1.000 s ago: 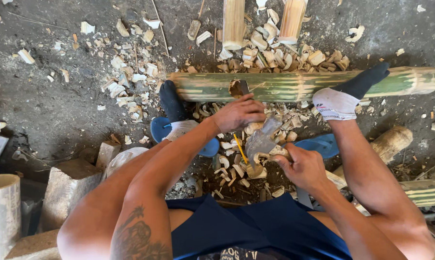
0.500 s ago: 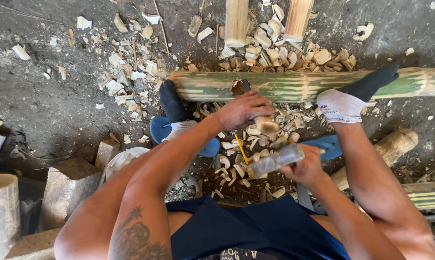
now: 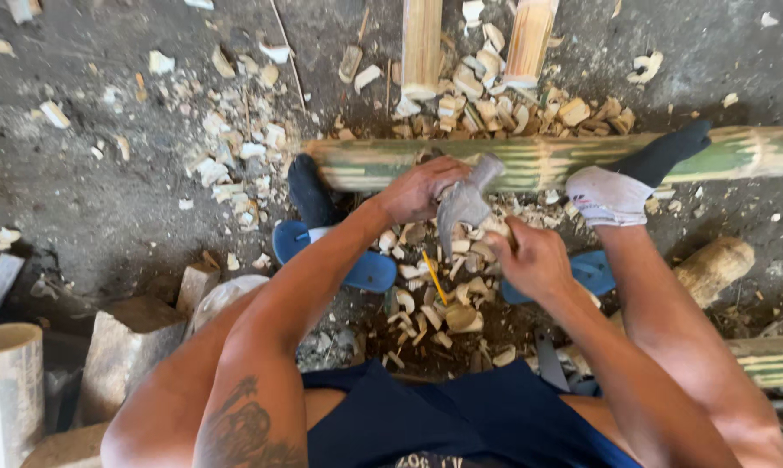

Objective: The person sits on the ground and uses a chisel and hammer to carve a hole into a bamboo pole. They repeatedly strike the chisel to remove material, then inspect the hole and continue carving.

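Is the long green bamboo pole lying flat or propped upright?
Lying flat: the long green bamboo pole runs crosswise on the ground, both socked feet pressing on it.

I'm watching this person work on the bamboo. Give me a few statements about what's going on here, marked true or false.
1. The right hand grips a hammer. True.
2. The left hand rests on the bamboo pole. True.
3. Both feet are bare. False: the right foot wears a white and dark sock, the left a dark sock.
4. The pole stands upright. False: it lies across the ground.
5. Wood chips litter the ground. True.
6. The sandals are red. False: they are blue.
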